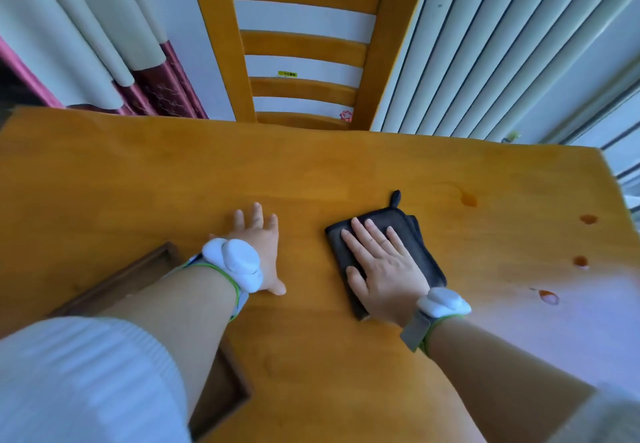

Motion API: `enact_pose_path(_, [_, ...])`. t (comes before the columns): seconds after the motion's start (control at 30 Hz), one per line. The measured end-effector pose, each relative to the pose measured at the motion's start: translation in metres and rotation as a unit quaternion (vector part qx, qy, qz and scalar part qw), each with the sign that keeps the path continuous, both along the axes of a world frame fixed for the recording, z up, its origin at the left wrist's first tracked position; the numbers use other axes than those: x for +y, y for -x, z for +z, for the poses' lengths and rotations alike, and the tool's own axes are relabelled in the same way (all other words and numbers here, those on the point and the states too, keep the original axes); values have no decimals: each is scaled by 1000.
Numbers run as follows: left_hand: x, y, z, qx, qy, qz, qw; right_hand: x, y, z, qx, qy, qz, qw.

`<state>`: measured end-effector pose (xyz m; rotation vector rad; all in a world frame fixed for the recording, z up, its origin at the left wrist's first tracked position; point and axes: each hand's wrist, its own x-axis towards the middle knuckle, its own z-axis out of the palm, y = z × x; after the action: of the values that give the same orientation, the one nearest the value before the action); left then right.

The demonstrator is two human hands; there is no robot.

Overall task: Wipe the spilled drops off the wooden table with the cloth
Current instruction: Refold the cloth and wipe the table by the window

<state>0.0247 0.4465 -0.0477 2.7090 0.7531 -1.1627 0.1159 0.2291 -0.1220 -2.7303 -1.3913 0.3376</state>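
Head view:
Right hand: the right hand lies flat with straight fingers, pressing down on the dark grey folded cloth.
Cloth: it sits near the middle of the orange-brown wooden worktop, with a small loop sticking out at its far edge.
Left hand: the left hand is spread flat on the worktop, fingers apart, holding nothing, just left of the cloth and not touching it.
Drops: four small reddish-brown spilled drops lie in a line near the right edge of the worktop, well apart from the cloth.
Open room: bare wood lies between the cloth and the drops, and more beyond both hands up to the far edge.
Near edge: a dark brown wooden frame lies under the left arm.
Wrists: a white band device is on each wrist.
Room: a yellow-brown wooden slatted chair stands behind the far edge, with pale pleated curtains on both sides.
Writing: a small yellow sticker on the chair is too small to read.
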Motion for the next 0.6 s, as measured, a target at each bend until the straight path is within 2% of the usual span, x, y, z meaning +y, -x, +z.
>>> enact_pose_path(0.17, [-46, -30, -4, -49, 58, 10, 997, -27, -49, 0, -18, -8, -57, 998])
enact_pose_path(0.4, [-66, -39, -21, -27, 39, 30, 998, 7, -76, -8, -14, -20, -142, 990])
enact_pose_path(0.6, [-67, -39, -24, -28, 34, 33, 998, -21, -46, -5, 0, -7, -35, 999])
